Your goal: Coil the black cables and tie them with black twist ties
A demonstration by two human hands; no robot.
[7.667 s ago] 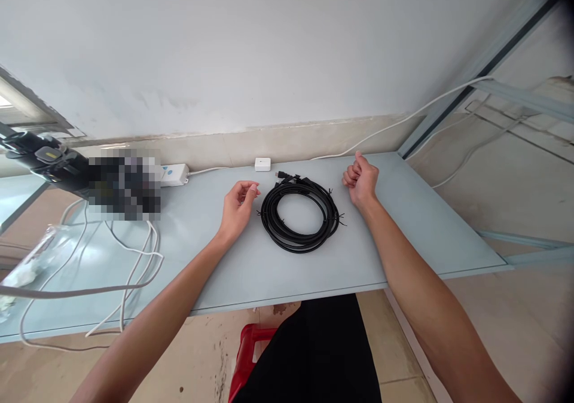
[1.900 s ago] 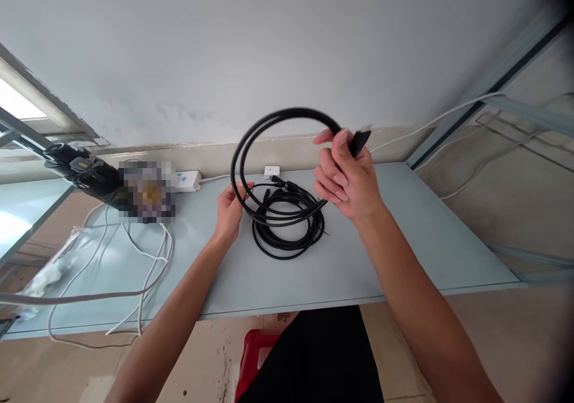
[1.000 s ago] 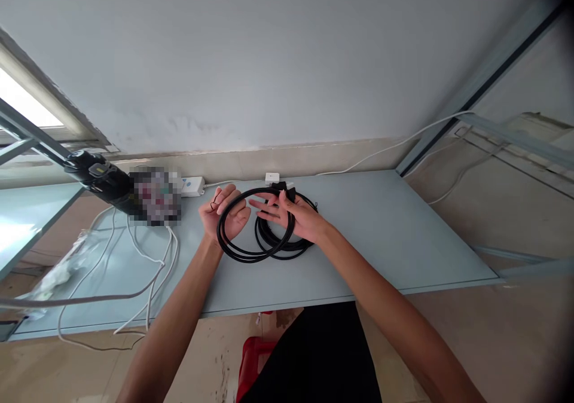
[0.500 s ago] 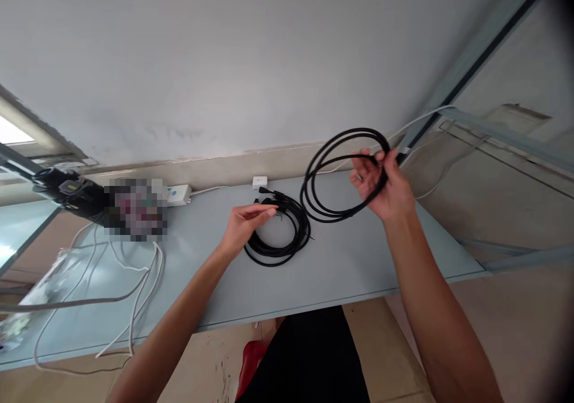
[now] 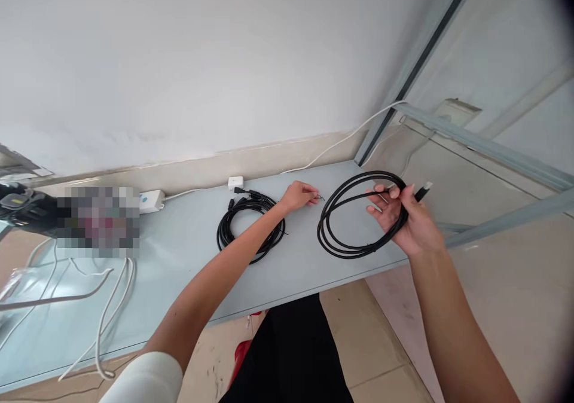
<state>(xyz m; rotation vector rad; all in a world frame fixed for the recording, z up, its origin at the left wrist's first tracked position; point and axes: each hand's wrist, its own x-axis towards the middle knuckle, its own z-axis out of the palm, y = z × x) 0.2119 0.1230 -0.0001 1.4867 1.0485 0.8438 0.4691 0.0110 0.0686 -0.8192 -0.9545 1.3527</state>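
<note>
My right hand point(image 5: 406, 214) grips a loosely coiled black cable point(image 5: 345, 250) at its right side, lifted over the right part of the table. One cable end with a pale plug point(image 5: 428, 186) sticks out past the thumb. Between the closed fingertips of my left hand point(image 5: 299, 196) is a short thin dark twist tie point(image 5: 320, 197), just left of the held coil. Another bundle of black cables point(image 5: 220, 235) lies coiled on the table, partly covered by my left forearm; dark connectors point(image 5: 240, 191) show at its back edge.
The pale blue table point(image 5: 179, 277) runs along the wall. A white power strip point(image 5: 151, 201) and small white box point(image 5: 235, 182) stand at the back. White cords point(image 5: 101, 325) hang over the front left edge. A metal frame point(image 5: 381, 122) rises at the right.
My left hand has moved right from the cable bundle on the table, carrying the twist tie towards the held coil. The view has turned right, and my right hand holds the coil lower.
</note>
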